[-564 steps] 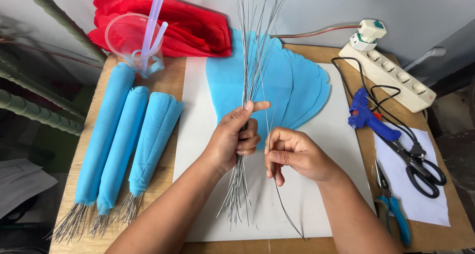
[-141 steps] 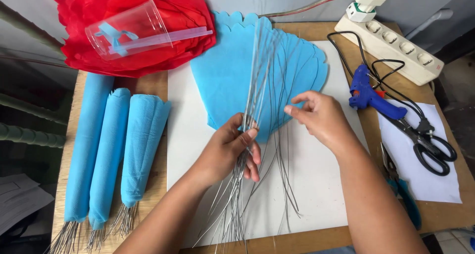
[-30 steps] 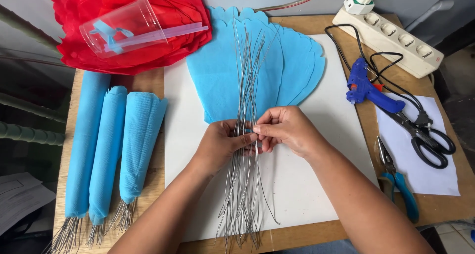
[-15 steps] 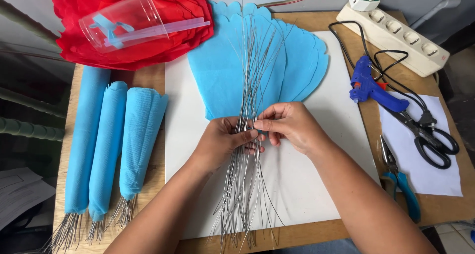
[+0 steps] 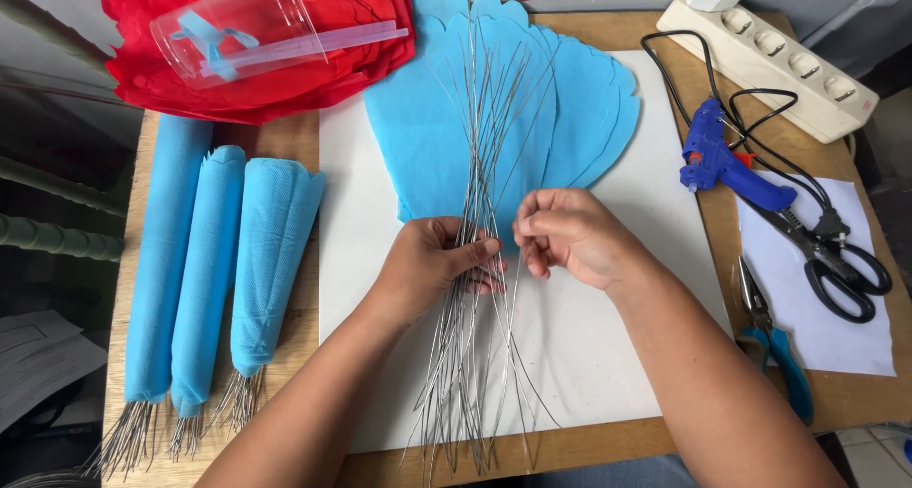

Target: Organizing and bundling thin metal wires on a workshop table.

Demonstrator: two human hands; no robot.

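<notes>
**A:** From the head view, your left hand (image 5: 439,265) was closed around the bundle of thin wires (image 5: 472,288) at its waist, thumb laid across the front. That grip had not loosened since half a second before; the bundle stood where it had been, over the white sheet (image 5: 608,355) in the middle of the worktop (image 5: 294,138).

**B:** And my right?

**A:** Your right hand (image 5: 570,236) had drawn a little to the side. A second earlier it was pressed against the left, fingers right on the wires. Now it sat just beside the bundle, fingers curled in, thumb and forefinger pinched together. I could not tell whether a single wire was caught in that pinch; a strand or two ran down close below it.

**B:** So what did that mean?

**A:** I judged you were teasing one wire out of the bunch while the left kept the rest together. The upper ends fanned over the blue fabric petals (image 5: 503,117), the lower ends spread towards the near edge.

**B:** Anything else shifted?

**A:** No. The three blue rolled pieces (image 5: 204,269) lay at your left, the red fabric (image 5: 275,70) and clear plastic cup (image 5: 237,27) beyond them. The blue glue gun (image 5: 727,165), scissors (image 5: 836,265) and pliers (image 5: 774,341) lay at your right, untouched.
</notes>
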